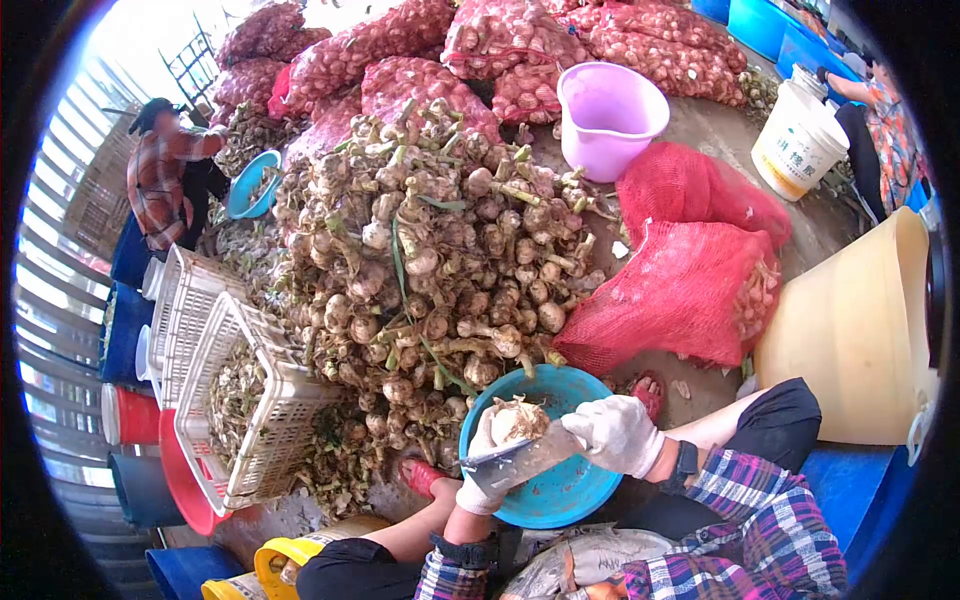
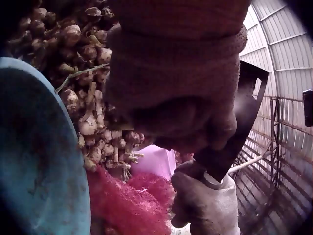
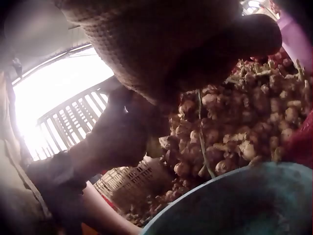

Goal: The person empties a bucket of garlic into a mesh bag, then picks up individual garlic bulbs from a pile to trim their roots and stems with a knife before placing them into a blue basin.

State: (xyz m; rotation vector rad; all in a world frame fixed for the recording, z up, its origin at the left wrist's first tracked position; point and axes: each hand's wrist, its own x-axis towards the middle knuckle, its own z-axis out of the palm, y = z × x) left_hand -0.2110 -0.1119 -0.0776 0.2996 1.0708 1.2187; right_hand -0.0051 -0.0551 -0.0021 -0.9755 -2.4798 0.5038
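My gloved left hand (image 1: 484, 494) grips a garlic bulb (image 1: 521, 421) over the blue basin (image 1: 480, 400), with the bulb's root tuft facing up. In my gloved right hand (image 1: 615, 436) is a cleaver (image 1: 520, 461), held by its handle. Its wide blade lies across in front of the bulb and overlaps the left hand in the head view. From the left wrist, the dark blade (image 2: 244, 122) runs from the right hand (image 2: 204, 198) up beside the left hand. In the right wrist view both hands are dark, and the bulb is mostly hidden.
A big garlic heap (image 1: 430, 260) rises beyond the basin. Red mesh sacks (image 1: 670, 290) and a cream tub (image 1: 860, 340) stand right, white crates (image 1: 270, 430) left. A purple bucket (image 1: 610, 115) sits behind. Another person (image 1: 165, 180) works at far left, and one more sits at right.
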